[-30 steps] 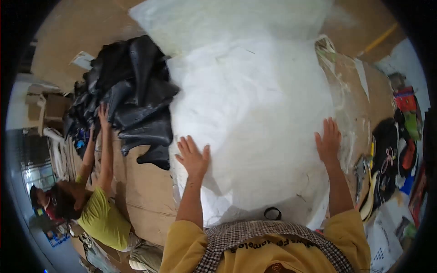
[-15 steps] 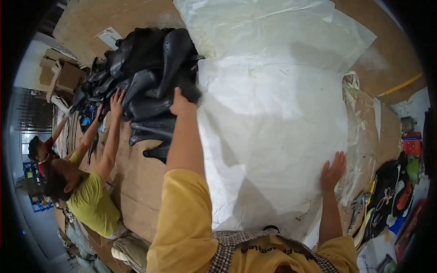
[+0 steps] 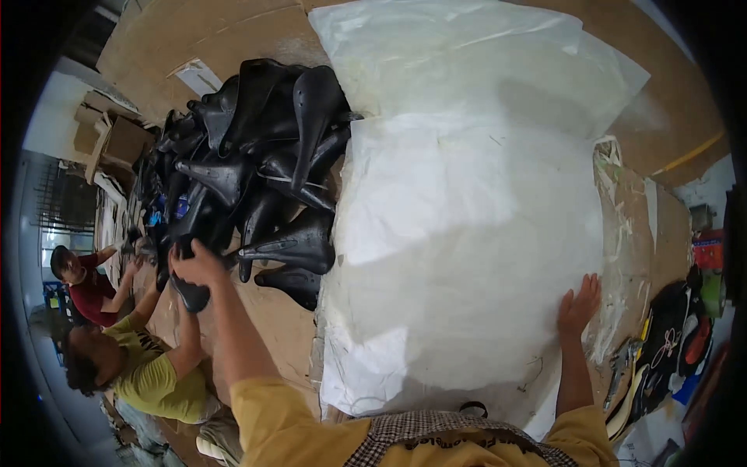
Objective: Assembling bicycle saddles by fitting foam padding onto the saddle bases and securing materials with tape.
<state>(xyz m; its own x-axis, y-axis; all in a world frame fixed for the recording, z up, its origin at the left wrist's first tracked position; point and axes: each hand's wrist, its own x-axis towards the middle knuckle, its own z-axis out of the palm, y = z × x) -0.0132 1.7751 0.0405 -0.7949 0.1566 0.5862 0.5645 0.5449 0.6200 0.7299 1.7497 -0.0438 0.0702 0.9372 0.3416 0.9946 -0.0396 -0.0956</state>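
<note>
My left hand (image 3: 199,265) is at the near left edge of a heap of black bicycle saddles (image 3: 264,163), its fingers curled around one black saddle (image 3: 191,296) that hangs just below it. My right hand (image 3: 580,303) lies flat, fingers spread, on the right edge of a large white plastic sheet (image 3: 467,233), which covers the middle of the cardboard-topped table (image 3: 276,331). A second clear sheet (image 3: 467,54) lies beyond it.
Two other people sit low at the left: one in a green shirt (image 3: 152,373) with an arm raised close to my left hand, one in red (image 3: 89,288) behind. Cardboard boxes (image 3: 117,140) stand at the far left. Black and coloured items (image 3: 677,342) lie at the right.
My left hand has drawn back from the top of the saddle heap to its near left edge and now grips a saddle. My right hand has stayed on the sheet.
</note>
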